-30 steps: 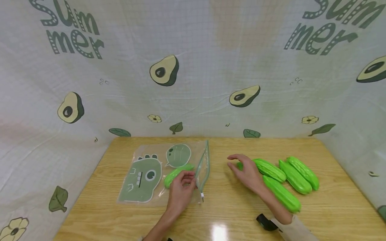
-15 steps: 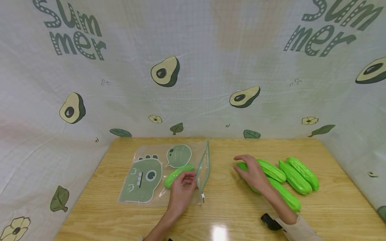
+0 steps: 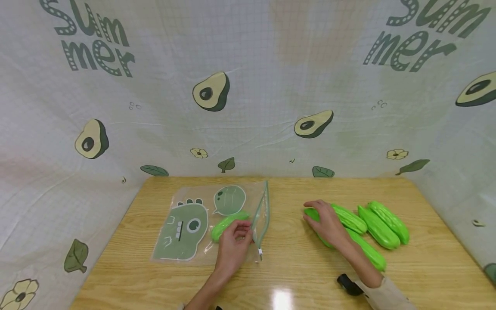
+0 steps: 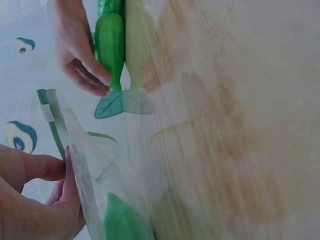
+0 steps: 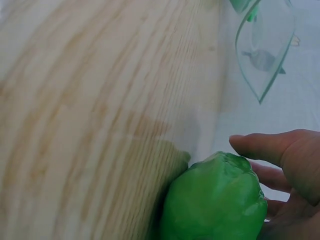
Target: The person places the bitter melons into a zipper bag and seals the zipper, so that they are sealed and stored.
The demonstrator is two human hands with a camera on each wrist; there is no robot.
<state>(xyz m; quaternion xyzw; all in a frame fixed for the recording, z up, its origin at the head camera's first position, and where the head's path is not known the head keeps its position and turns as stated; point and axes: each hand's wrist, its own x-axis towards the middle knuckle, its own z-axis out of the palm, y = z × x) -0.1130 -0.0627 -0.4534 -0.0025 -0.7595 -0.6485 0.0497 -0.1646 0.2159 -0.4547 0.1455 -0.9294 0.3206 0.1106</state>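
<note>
My left hand [image 3: 234, 243] pinches the open edge of a clear zip bag [image 3: 182, 234] printed with a green dinosaur. Inside the bag lies one bright green, ridged vegetable [image 3: 222, 228], which looks like a toy bitter melon. My right hand [image 3: 329, 226] hovers around another such bitter melon [image 3: 312, 213] on the table. In the right wrist view the thumb [image 5: 260, 146] is just above that bitter melon [image 5: 215, 200], and the fingers lie behind its far side. Any finger contact there is hard to make out.
Several more green bitter melons [image 3: 373, 226] lie on the wooden table [image 3: 294, 267], right of my right hand. The bag's mouth [image 3: 261, 217] gapes toward the right, with a slider at its near corner. A printed cloth [image 3: 252, 129] hangs around the table.
My right hand has shifted to the right and settled over the leftmost loose bitter melon. The left hand and the bag have stayed in place.
</note>
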